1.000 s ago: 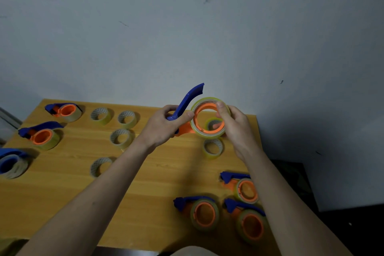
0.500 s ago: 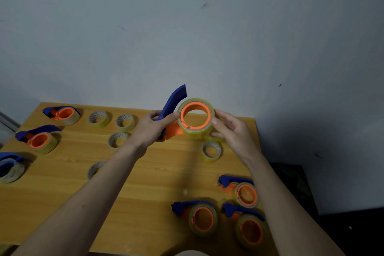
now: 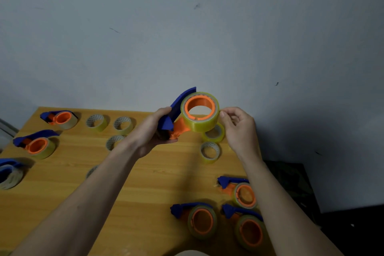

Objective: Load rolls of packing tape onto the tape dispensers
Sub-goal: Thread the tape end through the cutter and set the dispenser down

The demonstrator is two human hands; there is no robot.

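My left hand (image 3: 151, 133) grips the blue handle of a blue-and-orange tape dispenser (image 3: 176, 114), held up above the far side of the wooden table (image 3: 145, 183). A yellowish clear tape roll (image 3: 204, 124) sits on the dispenser's orange hub. My right hand (image 3: 239, 129) pinches at the roll's right edge with thumb and fingertips. Loose tape rolls lie on the table: two just under the held roll (image 3: 215, 134) (image 3: 209, 151), two at the far left (image 3: 96, 122) (image 3: 123, 125), and one partly behind my left wrist (image 3: 111, 142).
Three loaded dispensers lie at the near right (image 3: 202, 219) (image 3: 249, 230) (image 3: 241, 192). Three more lie along the left edge (image 3: 60, 118) (image 3: 36, 144) (image 3: 8, 172). A grey wall stands behind the table. Dark floor lies past the table's right edge.
The dispenser with its roll has tilted so the hub faces up more. My right hand moved from the roll's front to its right edge. The view shifted slightly.
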